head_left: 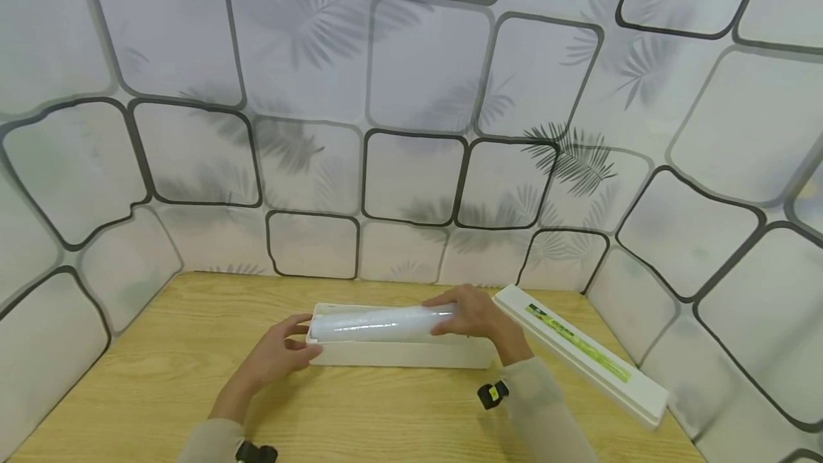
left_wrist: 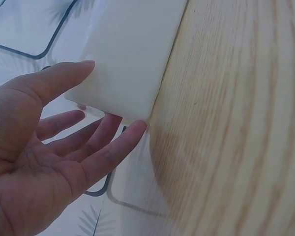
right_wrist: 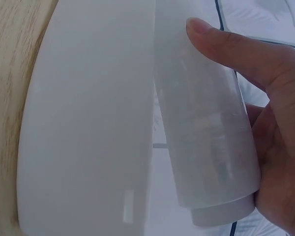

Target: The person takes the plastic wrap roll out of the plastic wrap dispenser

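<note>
A roll of clear cling film (head_left: 379,323) lies slanted in a long white open box (head_left: 401,354) on the table. Its left end sits inside the box, while its right end is raised over the wall. My right hand (head_left: 468,314) grips that raised end, thumb across the near side; in the right wrist view the film roll (right_wrist: 206,128) shows a pale core end (right_wrist: 223,211) poking out. At the box's left end my left hand (head_left: 283,349) holds the corner, thumb on the front wall and fingers around the end, as the left wrist view shows close up.
A long white lid (head_left: 579,352) with a green and yellow label lies diagonally at the right of the wooden table (head_left: 360,413). Patterned wall covering (head_left: 411,177) rises behind the table and along both sides. Both wrists carry small black devices.
</note>
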Demonstrator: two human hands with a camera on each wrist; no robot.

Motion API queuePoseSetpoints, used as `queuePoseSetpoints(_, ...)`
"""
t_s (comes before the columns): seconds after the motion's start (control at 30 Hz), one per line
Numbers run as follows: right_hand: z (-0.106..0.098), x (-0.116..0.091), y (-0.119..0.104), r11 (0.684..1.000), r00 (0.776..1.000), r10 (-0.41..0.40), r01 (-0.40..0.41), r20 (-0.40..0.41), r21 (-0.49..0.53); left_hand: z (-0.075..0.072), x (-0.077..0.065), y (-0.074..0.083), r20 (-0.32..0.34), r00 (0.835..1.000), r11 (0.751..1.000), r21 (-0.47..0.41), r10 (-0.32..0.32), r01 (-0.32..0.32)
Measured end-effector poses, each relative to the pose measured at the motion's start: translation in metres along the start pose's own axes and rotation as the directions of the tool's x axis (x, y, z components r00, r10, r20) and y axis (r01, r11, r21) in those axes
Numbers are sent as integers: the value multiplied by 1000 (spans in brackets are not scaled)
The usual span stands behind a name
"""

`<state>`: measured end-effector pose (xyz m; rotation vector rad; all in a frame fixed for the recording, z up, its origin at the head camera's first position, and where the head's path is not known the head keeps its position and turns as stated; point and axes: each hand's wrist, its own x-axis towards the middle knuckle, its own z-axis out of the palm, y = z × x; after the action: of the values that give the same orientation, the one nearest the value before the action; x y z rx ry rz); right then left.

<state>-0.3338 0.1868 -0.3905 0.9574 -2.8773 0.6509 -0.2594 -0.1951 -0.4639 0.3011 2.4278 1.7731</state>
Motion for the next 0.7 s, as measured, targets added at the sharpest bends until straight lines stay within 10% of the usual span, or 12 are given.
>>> queuePoseSetpoints(0.7,-6,-5,-3,998,999,-18,20,-36,68,0,-2,3,-7,1000,1000,12,-10,10)
